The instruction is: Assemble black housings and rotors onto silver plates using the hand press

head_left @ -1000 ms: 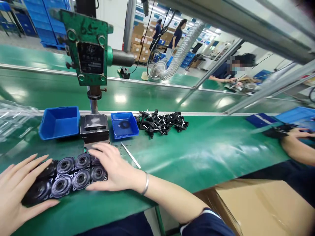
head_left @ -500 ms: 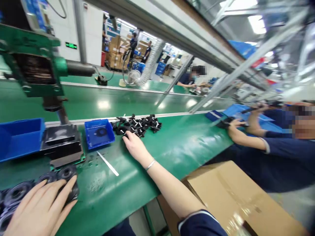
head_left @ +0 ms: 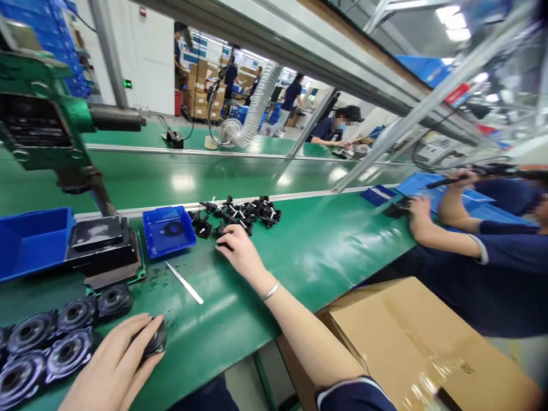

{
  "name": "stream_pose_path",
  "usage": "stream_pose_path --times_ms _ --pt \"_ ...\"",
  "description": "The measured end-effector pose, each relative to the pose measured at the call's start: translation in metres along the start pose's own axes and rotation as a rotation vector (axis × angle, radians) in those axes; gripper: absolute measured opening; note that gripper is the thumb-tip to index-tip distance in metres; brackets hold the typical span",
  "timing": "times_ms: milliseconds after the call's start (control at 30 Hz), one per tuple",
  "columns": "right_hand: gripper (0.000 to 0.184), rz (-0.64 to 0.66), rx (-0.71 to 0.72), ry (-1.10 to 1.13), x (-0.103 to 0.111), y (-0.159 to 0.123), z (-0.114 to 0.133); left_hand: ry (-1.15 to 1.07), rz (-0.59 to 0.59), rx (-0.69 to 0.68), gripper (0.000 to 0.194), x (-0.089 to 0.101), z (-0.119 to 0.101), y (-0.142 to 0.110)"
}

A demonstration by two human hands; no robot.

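My left hand (head_left: 113, 362) is closed around a round black part (head_left: 154, 341), holding it just above the green bench; it resembles the ring-shaped black parts (head_left: 71, 351) lying in rows at the lower left. At the near edge of a heap of small black plastic pieces (head_left: 252, 211), my right hand (head_left: 243, 257) has its fingers curled in a pinch. A small dark piece shows at those fingertips, partly hidden by the fingers. Several pieces in the heap carry white strips.
A small blue tray (head_left: 169, 231) with a black ring inside and a larger blue bin (head_left: 34, 242) stand by a green press (head_left: 47, 120). A white strip (head_left: 185, 282) lies on the bench. A cardboard box (head_left: 428, 337) is at the right front, and a co-worker's hand (head_left: 422, 214) works beyond.
My left hand has moved right and away from the rows, taking a round black part with it. My right hand stays by the heap, shifted slightly. The view has turned a little.
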State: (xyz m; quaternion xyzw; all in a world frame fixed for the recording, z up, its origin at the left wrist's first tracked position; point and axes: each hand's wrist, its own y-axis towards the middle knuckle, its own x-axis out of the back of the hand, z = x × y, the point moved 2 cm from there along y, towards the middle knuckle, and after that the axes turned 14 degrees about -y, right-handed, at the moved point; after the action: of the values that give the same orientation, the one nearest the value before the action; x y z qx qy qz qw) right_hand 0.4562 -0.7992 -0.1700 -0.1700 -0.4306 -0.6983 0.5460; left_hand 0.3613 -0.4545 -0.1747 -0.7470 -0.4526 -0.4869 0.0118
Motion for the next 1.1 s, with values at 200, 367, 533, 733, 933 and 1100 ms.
stream_pose_path --times_ms 200,367,533,733,933,1100 --pt "0.030 0.084 -0.348 0.727 0.003 -0.021 0.022 -0.233 -0.070 0.248 0.059 -0.017 -0.002 -0.003" --pt "0.038 0.232 -0.598 1.115 -0.016 -0.040 0.052 -0.579 -0.054 0.472 0.067 -0.022 -0.001 -0.010" --pt "0.036 0.340 -0.738 1.291 -0.028 -0.048 0.078 -0.703 -0.068 0.511 0.069 -0.022 -0.004 -0.012" --pt "0.032 0.438 -0.786 1.303 -0.027 -0.049 0.101 -0.839 -0.093 0.524 0.072 -0.024 -0.010 -0.009" --pt "0.021 0.574 -0.590 1.127 -0.031 -0.062 0.130 -0.910 -0.136 0.501 0.080 -0.026 -0.011 -0.009" --pt "0.019 0.586 -0.557 1.044 -0.043 -0.071 0.140 -0.887 -0.159 0.510 0.084 -0.027 -0.012 -0.010"
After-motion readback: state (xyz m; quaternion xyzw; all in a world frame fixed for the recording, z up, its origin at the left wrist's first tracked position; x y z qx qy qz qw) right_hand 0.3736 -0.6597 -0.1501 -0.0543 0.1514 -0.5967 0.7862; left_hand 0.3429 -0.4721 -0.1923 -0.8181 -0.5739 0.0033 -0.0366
